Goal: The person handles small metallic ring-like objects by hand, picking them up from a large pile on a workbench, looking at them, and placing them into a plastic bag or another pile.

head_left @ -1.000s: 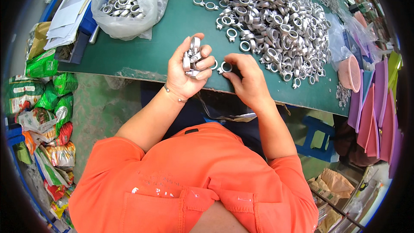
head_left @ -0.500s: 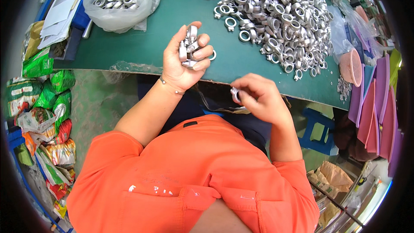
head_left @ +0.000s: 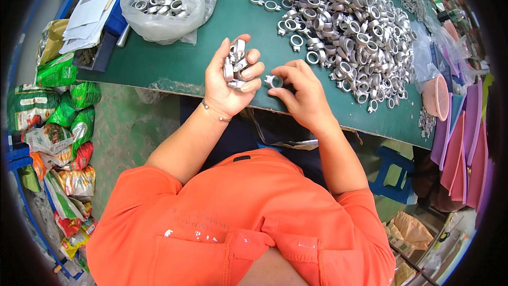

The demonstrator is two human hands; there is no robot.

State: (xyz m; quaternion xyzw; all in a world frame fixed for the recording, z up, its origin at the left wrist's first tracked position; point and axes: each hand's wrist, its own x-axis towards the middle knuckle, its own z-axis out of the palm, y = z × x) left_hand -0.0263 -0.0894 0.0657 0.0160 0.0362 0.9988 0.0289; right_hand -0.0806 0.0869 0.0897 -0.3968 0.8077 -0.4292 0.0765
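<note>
At the green surface's (head_left: 159, 63) near edge, the left hand (head_left: 219, 87) cups several lugged metal rings (head_left: 238, 67), probably so none falls; beside it, the right hand (head_left: 304, 94) pinches a single ring (head_left: 269, 80) with its fingertips.

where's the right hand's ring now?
Head view, upper middle: the ring is pinched in the right hand, just right of the left hand and its handful of rings.

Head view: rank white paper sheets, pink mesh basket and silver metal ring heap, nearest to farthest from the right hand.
1. Silver metal ring heap: just beyond the right hand.
2. Pink mesh basket: farther right.
3. White paper sheets: upper left.
</note>
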